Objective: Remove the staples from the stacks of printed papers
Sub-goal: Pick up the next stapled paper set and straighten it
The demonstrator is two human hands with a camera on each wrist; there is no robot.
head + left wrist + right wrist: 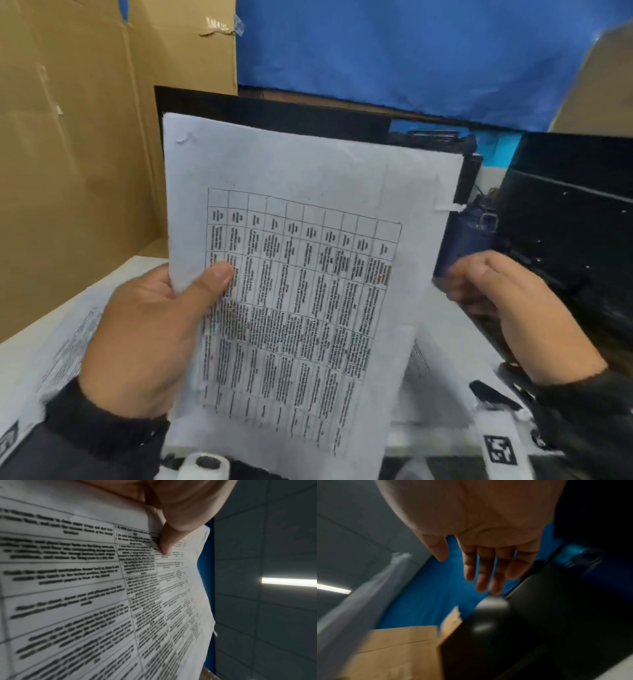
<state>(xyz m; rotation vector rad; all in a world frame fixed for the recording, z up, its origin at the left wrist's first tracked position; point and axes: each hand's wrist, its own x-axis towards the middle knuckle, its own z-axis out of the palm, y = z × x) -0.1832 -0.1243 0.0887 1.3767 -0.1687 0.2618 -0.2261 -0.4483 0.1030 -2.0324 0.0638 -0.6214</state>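
Observation:
A stapled stack of printed papers point(308, 274) with a printed table on top stands nearly upright above the table. My left hand point(205, 284) grips its lower left edge, thumb point(165, 545) pressed on the front page point(85, 574) and the fingers hidden behind. A crumpled mark point(181, 138) shows at the top left corner and a small torn tab point(448, 207) sticks out of the right edge. No staple is plainly visible. My right hand point(479, 281) hovers just right of the stack, its fingers point(484, 568) straight and empty.
More printed sheets point(68, 342) lie on the white table point(20, 370), and others point(421, 359) to the right. Brown cardboard point(68, 137) stands at the left, a blue sheet point(411, 51) behind. A black box point(565, 222) and a dark blue object point(466, 240) sit at the right.

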